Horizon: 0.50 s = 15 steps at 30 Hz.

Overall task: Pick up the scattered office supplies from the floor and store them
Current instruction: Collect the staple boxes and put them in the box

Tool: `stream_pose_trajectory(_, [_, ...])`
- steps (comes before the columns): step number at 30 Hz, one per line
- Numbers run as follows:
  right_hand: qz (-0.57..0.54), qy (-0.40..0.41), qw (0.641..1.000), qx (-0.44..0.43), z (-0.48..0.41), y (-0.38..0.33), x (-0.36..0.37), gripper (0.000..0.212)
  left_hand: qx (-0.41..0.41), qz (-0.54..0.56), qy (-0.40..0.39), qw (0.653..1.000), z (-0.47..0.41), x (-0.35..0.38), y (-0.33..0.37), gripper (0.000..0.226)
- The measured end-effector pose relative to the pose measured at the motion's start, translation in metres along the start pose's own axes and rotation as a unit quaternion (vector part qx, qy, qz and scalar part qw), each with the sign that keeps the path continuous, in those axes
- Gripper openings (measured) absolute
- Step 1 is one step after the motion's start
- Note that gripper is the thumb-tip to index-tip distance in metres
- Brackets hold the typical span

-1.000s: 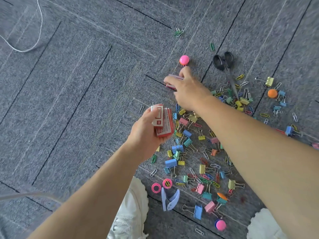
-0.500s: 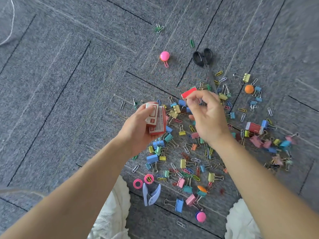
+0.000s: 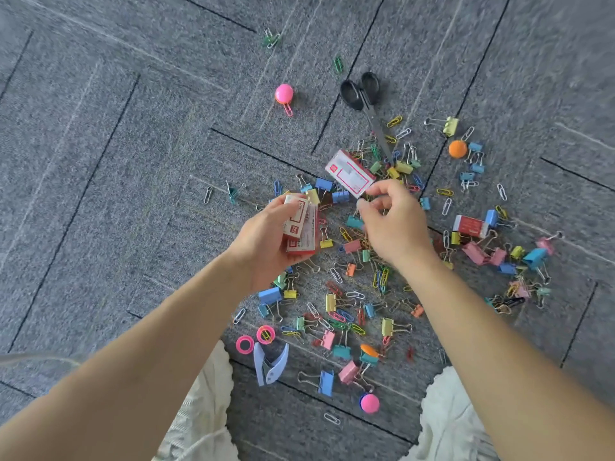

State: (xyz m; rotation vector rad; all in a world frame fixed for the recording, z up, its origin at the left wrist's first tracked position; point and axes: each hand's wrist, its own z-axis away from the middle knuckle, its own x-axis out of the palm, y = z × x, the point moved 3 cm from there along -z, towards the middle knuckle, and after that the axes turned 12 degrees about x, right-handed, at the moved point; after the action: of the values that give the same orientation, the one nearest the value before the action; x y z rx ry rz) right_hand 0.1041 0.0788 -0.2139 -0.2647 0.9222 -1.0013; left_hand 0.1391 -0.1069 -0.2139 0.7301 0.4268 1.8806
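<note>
Grey carpet floor (image 3: pixel 133 168) carries a scatter of binder clips (image 3: pixel 270 295) and paper clips (image 3: pixel 447 206) across its middle. The left hand (image 3: pixel 263 241) grips what look like two red-and-white boxes (image 3: pixel 301 227), and the right hand (image 3: pixel 396 224) pinches a third box (image 3: pixel 349 173) by its corner. Black scissors (image 3: pixel 362 94) lie beyond, with a fourth box (image 3: pixel 471 226) right of the hands.

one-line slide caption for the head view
Left hand holds small red boxes while right hand pinches another box above scattered clips on grey carpet.

Two white shoes (image 3: pixel 199 410) stand on grey carpet tiles (image 3: pixel 100 161).
</note>
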Motion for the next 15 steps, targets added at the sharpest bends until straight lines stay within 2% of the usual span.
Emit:
stream_pose_trajectory(2, [0.017, 0.023, 1.0, 0.01, -0.01, -0.002, -0.001, 0.012, 0.002, -0.003, 0.016, 1.0, -0.001, -0.008, -0.001, 0.02])
stream_pose_trajectory(5, [0.006, 0.026, 0.997, 0.067, -0.022, -0.007, 0.001, 0.031, 0.003, 0.011, 0.027, 1.0, 0.0, -0.016, -0.002, 0.02])
stream_pose_trajectory(7, [0.064, 0.047, 0.994, 0.071, -0.028, -0.011, 0.003, 0.038, 0.004, 0.014, 0.019, 1.0, 0.0, -0.016, -0.002, 0.02])
stream_pose_trajectory(11, [0.132, 0.047, 0.99, 0.022, -0.034, -0.017, 0.009, 0.033, 0.004, 0.023, 0.004, 1.0, 0.0, -0.012, 0.0, 0.024])
stream_pose_trajectory(15, [0.085, 0.061, 0.994, 0.008, -0.02, -0.026, -0.003, 0.023, 0.001, 0.063, -0.01, 0.998, 0.001, -0.005, 0.004, 0.027])
